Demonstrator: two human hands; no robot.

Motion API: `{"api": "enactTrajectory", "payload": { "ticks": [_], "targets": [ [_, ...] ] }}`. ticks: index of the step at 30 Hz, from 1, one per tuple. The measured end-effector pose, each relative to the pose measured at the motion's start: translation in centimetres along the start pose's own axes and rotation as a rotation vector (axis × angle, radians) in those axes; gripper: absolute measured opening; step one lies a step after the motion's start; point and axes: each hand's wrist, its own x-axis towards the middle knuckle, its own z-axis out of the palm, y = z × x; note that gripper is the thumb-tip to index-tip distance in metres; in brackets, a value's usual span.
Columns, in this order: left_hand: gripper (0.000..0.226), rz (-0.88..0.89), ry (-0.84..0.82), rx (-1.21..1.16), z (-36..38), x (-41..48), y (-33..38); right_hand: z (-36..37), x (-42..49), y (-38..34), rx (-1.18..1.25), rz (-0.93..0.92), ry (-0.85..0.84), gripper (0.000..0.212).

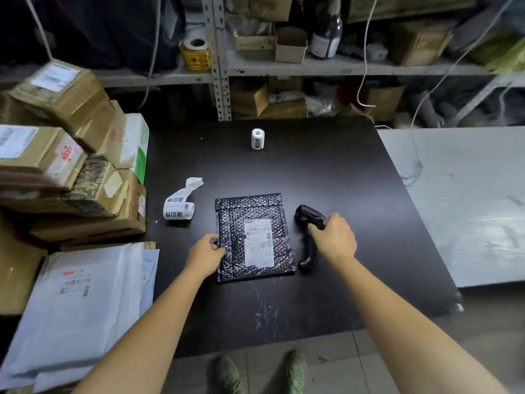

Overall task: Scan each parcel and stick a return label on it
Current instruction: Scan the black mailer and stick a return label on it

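1. head view: a black bubble-mailer parcel (252, 237) lies flat on the dark table (326, 166), near the middle of it, with a white shipping label (259, 242) face up on its top.
2. the left hand (206, 255) is at the parcel's left edge, thumb and fingers closed in a pinch on that edge.
3. a black handheld scanner (308, 248) lies on the table just beside the parcel's right edge, its head pointing away from the person.
4. the right hand (335, 237) comes over the scanner from the right, with the fingers curled down round it where the head meets the handle.
5. a partly unrolled label roll (179, 207) with printed black characters lies on the table to the left of the parcel, apart from it, its loose end trailing back.
6. a smaller label roll (257, 139) stands upright towards the far edge of the table, well apart from the parcel.
7. cardboard boxes (71, 166) are stacked at the left edge of the table, and white mailer bags (79, 308) lie piled in front of them.
8. metal shelving (284, 69) behind the table holds boxes, a bottle and a yellow roll (195, 54).
9. a white board (454, 200) lies to the right of the table.
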Motion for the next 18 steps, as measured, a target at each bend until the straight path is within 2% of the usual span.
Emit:
{"api": "enactTrajectory", "payload": {
  "ticks": [2, 4, 8, 10, 14, 16, 18],
  "targets": [
    [0.047, -0.017, 0.012, -0.023, 0.0, 0.1, 0.3, 0.8, 0.2, 0.8, 0.015, 0.081, -0.071, 0.061],
    [0.047, -0.035, 0.017, -0.067, 0.1, 0.2, 0.6, 1.8, 0.3, 1.3, 0.066, 0.129, -0.158, 0.063],
    [0.05, -0.049, -0.012, -0.147, 0.4, 0.5, 0.7, 3.3, 0.2, 1.1, 0.215, 0.199, -0.156, 0.056],
    [0.044, -0.046, -0.049, -0.206, 0.6, 0.5, 0.8, 3.7, 0.2, 0.5, 0.283, 0.207, -0.163, 0.049],
    [0.027, -0.053, -0.157, -0.369, 1.0, 0.1, 1.4, 3.4, -0.1, -0.8, 0.378, 0.168, -0.195, 0.014],
    [0.025, -0.061, -0.168, -0.418, 0.9, -0.1, 1.9, 3.1, -0.3, -1.4, 0.407, 0.146, -0.222, 0.011],
    [0.025, -0.055, -0.165, -0.453, 0.7, 0.0, 2.3, 2.8, -0.2, -2.0, 0.434, 0.118, -0.263, 0.019]
  ]
}}
